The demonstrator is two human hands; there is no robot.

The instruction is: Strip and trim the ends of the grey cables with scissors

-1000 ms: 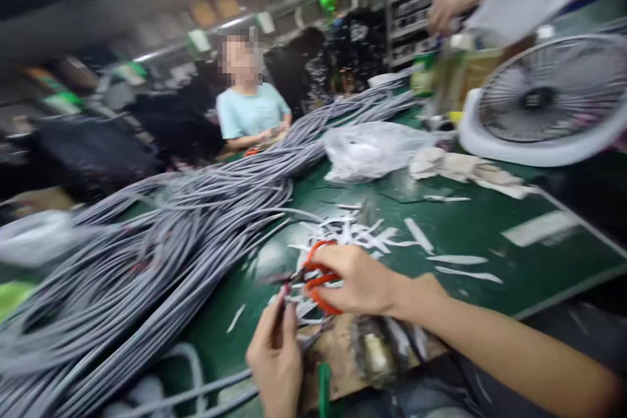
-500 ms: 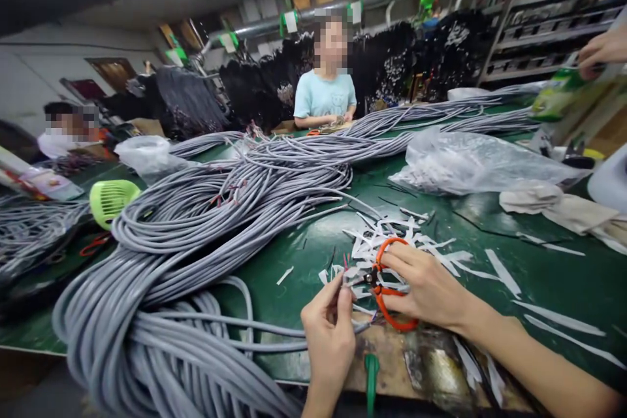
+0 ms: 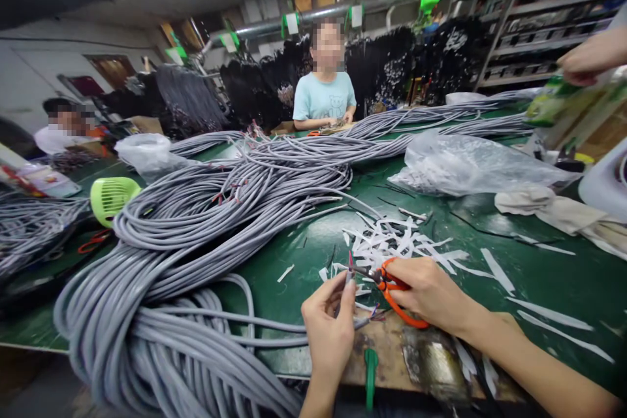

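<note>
My left hand pinches the end of a grey cable between thumb and fingertips, with thin red wires sticking up out of it. My right hand grips orange-handled scissors through the loops. Their dark blades point left and meet the cable end just above my left fingertips; the blades look nearly closed. Below, another cable end with bared coloured wires lies by my left wrist. Beyond the scissors spreads a pile of white cut strips.
Thick coils of grey cable cover the left and middle of the green table. A clear plastic bag and a cloth lie at right. A green fan stands left. A co-worker sits opposite; another person's hand reaches in at right.
The scissors have turned in my right hand and their blades now sit closer together at the cable end. The white scrap at my left fingertips no longer shows there.
</note>
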